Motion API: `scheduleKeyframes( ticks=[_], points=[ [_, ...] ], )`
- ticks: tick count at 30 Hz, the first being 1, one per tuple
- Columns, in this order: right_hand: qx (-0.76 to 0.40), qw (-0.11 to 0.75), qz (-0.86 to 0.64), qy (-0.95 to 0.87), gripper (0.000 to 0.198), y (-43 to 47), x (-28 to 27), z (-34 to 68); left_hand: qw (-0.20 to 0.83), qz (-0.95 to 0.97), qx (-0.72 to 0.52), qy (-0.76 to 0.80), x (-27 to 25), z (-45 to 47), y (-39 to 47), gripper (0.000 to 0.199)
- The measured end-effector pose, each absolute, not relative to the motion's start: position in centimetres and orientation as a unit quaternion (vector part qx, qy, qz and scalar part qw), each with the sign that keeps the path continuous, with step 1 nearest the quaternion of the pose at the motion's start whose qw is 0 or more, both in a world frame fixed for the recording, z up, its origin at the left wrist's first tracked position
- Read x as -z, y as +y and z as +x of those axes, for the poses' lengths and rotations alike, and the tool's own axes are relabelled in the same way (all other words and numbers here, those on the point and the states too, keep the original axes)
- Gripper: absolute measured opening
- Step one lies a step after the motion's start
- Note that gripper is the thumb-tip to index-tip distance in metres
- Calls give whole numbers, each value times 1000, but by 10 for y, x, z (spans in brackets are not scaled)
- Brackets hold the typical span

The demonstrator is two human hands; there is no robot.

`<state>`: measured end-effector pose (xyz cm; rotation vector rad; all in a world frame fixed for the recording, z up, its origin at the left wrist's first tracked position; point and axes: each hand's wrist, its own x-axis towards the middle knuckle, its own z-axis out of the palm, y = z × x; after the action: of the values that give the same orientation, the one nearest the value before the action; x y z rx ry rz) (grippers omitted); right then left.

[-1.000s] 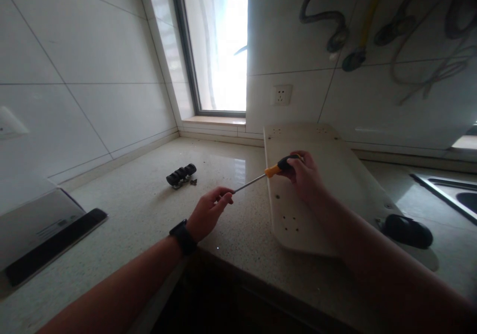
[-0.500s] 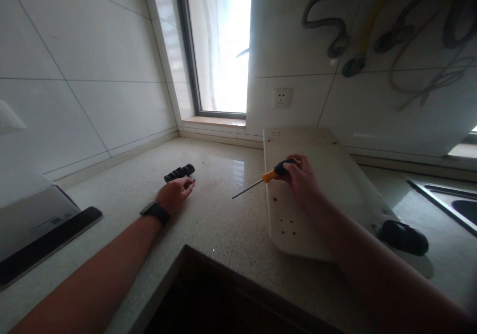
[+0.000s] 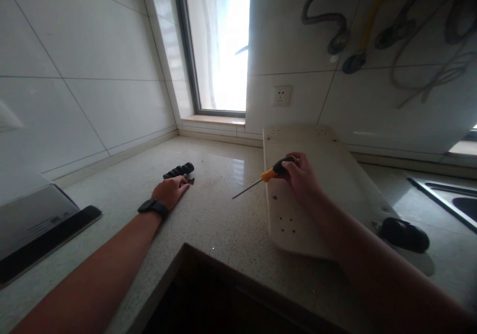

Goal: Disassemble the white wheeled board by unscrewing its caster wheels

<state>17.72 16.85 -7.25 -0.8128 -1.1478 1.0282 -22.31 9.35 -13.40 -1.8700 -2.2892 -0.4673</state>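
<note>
My right hand [image 3: 300, 175] is closed around the black and yellow handle of a screwdriver [image 3: 269, 174]. Its metal shaft points down and left, over the countertop [image 3: 219, 214]. That hand is above a pale board [image 3: 320, 147] with small holes and rounded corners. My left hand [image 3: 169, 191], with a dark watch on the wrist, rests on the countertop with its fingers drawn together. By its fingertips lie small dark pieces [image 3: 190, 180], too small to name. Just behind the hand is a black, lobed object [image 3: 179, 170]. What the fingers hold, if anything, is hidden.
A rectangular cutout edge [image 3: 186, 248] opens in the counter in front of me. A black-edged flat panel [image 3: 52, 239] lies at left. A black rounded object [image 3: 404, 234] sits by the board at right, near a metal-rimmed hob or sink [image 3: 432, 190]. Hoses [image 3: 324, 21] hang on the wall.
My left hand has shifted slightly left and back, and the small dark pieces by its fingertips now show more. My right hand and the screwdriver stay almost in place.
</note>
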Motion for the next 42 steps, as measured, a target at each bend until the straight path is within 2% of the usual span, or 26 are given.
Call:
scheduleKeyframes(
  ticks=[21,29,34,42],
  points=[
    [-457,644,-354,-501,41,166,70,177,75,-634,114,-761,140,-220,88,42],
    [-455,645,-352,-502,42,167,71,177,82,-646,139,-747,135,-207,83,42],
    [-456,644,-352,-502,42,168,73,178,106,-700,188,-681,135,-187,80,35],
    [-456,653,-347,-494,41,167,73,179,147,-787,162,-577,137,-149,66,47]
  ],
)
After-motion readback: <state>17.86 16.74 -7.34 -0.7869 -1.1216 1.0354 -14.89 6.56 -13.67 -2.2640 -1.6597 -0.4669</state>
